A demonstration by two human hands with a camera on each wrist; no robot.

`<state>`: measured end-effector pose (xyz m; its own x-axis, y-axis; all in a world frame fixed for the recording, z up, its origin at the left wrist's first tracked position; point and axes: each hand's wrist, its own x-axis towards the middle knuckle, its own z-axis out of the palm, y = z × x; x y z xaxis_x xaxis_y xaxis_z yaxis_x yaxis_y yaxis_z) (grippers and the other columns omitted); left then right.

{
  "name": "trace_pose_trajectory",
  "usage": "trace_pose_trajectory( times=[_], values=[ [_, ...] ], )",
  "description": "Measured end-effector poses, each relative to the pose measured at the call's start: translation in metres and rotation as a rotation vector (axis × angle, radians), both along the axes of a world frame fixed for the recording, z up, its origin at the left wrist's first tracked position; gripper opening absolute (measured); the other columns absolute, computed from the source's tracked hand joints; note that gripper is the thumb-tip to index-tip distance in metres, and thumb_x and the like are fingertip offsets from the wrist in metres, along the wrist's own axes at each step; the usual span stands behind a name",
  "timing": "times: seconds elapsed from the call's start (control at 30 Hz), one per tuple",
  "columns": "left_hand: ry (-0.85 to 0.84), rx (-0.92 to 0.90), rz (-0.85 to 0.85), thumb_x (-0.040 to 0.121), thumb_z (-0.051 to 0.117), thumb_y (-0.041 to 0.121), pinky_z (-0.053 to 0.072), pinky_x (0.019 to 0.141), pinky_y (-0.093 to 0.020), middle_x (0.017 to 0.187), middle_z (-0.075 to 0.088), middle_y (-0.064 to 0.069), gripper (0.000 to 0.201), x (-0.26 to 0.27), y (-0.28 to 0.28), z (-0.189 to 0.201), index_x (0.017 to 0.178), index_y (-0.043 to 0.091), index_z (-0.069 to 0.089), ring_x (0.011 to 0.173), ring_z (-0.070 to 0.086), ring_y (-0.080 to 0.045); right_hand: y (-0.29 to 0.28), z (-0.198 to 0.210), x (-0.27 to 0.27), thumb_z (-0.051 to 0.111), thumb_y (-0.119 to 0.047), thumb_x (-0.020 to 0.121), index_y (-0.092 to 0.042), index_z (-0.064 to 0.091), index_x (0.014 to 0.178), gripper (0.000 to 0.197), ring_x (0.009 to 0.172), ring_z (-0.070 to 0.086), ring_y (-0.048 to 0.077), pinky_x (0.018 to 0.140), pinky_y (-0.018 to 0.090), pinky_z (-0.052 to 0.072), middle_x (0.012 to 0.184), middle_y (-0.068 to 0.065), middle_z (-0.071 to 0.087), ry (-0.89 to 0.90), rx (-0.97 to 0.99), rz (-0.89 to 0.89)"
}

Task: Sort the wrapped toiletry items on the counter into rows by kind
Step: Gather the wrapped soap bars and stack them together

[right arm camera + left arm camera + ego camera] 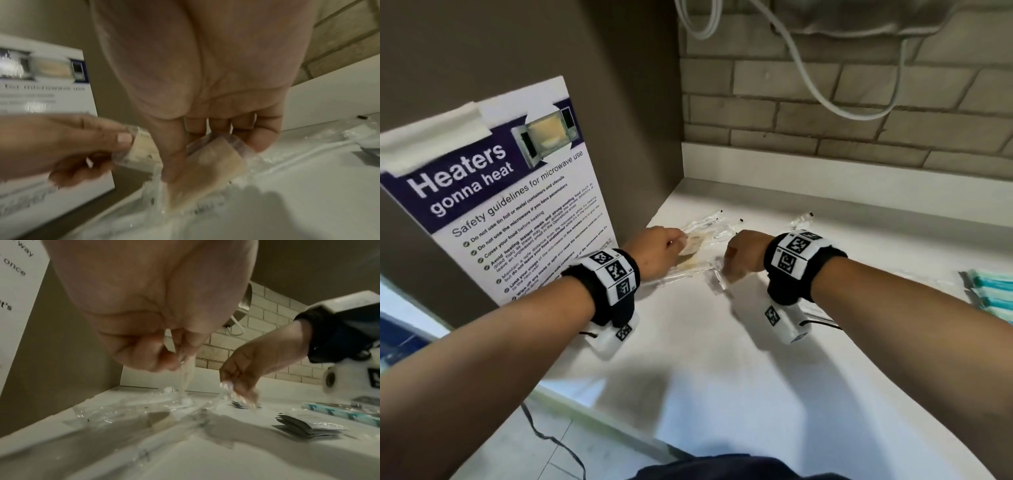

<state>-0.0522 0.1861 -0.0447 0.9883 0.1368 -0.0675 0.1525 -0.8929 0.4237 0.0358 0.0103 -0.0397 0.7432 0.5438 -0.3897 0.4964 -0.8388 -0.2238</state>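
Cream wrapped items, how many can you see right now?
2. One cream item is pinched in the left hand; a second is gripped by the right hand, its lower end near the counter. More may be hidden among the clear wrappers.

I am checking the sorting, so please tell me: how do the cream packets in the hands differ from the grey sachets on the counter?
The cream packets are in clear wrap and pinched by hands; the grey sachets are opaque and lie untouched on the counter. Both kinds are flat.
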Motion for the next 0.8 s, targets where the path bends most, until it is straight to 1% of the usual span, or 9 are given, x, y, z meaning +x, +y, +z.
trace_pose_trajectory(
  times=[0.07,0.13,0.2,0.3,0.37,0.47,0.53,0.63,0.8],
  values=[
    [0.011,-0.186,0.02,0.104,0.038,0.032,0.048,0.078,-0.026,0.104,0.068,-0.01,0.033,0.0,-0.002,0.001,0.129,0.025,0.057,0.094,0.065,-0.029,-0.002,0.011,0.002,0.064,-0.018,0.084,-0.004,0.069,0.093,0.018,0.092,0.061,0.026,0.085,0.029,0.049,0.096,0.01,0.068,0.048,0.16,-0.029],
    [0.074,-0.469,0.064,0.104,0.039,0.026,0.056,0.065,-0.039,0.083,0.064,-0.011,0.028,-0.004,-0.004,0.0,0.126,0.032,0.055,0.072,0.065,-0.032,-0.003,0.023,0.007,0.062,-0.007,0.082,-0.008,0.064,0.085,0.004,0.081,0.053,0.019,0.075,0.024,0.045,0.085,0.006,0.063,0.087,0.32,-0.065],
    [0.097,-0.595,0.083,0.103,0.043,0.017,0.056,0.073,-0.054,0.084,0.066,-0.009,0.027,-0.004,-0.002,-0.004,0.121,0.024,0.062,0.075,0.064,-0.035,-0.001,0.035,0.012,0.06,-0.006,0.087,-0.005,0.065,0.094,0.01,0.077,0.051,0.014,0.064,0.015,0.042,0.083,0.002,0.06,0.079,0.423,-0.062],
    [0.021,-0.63,0.106,0.098,0.048,0.006,0.058,0.078,-0.042,0.092,0.07,-0.01,0.027,-0.001,-0.002,-0.005,0.108,0.014,0.071,0.083,0.067,-0.032,0.005,0.041,0.016,0.049,-0.008,0.096,-0.008,0.06,0.09,0.012,0.068,0.05,0.009,0.054,0.006,0.036,0.071,-0.007,0.055,0.084,0.533,-0.062],
    [-0.043,-0.755,0.16,0.096,0.049,0.006,0.057,0.069,-0.032,0.089,0.068,-0.012,0.024,0.0,-0.004,0.0,0.096,0.013,0.072,0.077,0.064,-0.026,0.011,0.035,0.015,0.049,-0.007,0.095,-0.013,0.058,0.082,0.017,0.068,0.052,0.012,0.053,0.012,0.041,0.072,-0.005,0.056,0.115,0.506,-0.053],
    [-0.087,-0.933,0.214,0.094,0.054,0.015,0.06,0.073,-0.033,0.087,0.067,-0.011,0.02,0.001,-0.007,0.007,0.092,0.002,0.069,0.07,0.068,-0.018,0.018,0.022,0.011,0.052,-0.008,0.092,-0.022,0.053,0.075,0.022,0.074,0.056,0.019,0.053,0.022,0.046,0.084,0.006,0.061,0.186,0.521,-0.045],
    [-0.125,-0.944,0.224,0.092,0.061,0.015,0.061,0.068,-0.03,0.081,0.061,-0.011,0.014,0.004,-0.006,0.007,0.088,0.002,0.064,0.061,0.066,-0.014,0.022,0.021,0.009,0.053,-0.01,0.093,-0.019,0.056,0.079,0.017,0.071,0.056,0.016,0.055,0.022,0.046,0.081,0.004,0.062,0.178,0.578,-0.026],
    [-0.144,-0.827,0.233,0.086,0.071,0.012,0.059,0.073,-0.037,0.086,0.062,-0.016,0.012,0.007,-0.002,0.004,0.085,0.01,0.059,0.068,0.067,-0.024,0.029,0.023,0.012,0.057,-0.005,0.091,-0.012,0.066,0.089,0.012,0.071,0.056,0.01,0.069,0.019,0.043,0.076,-0.003,0.063,0.084,0.622,0.011],
    [-0.218,-0.787,0.268,0.086,0.069,0.003,0.057,0.051,-0.024,0.091,0.059,-0.013,0.03,0.011,0.005,0.008,0.098,0.013,0.043,0.069,0.066,-0.024,0.041,0.02,0.023,0.07,-0.018,0.085,-0.011,0.068,0.105,0.022,0.075,0.056,0.012,0.075,0.022,0.04,0.089,-0.001,0.064,0.021,0.548,-0.02]
  ],
)
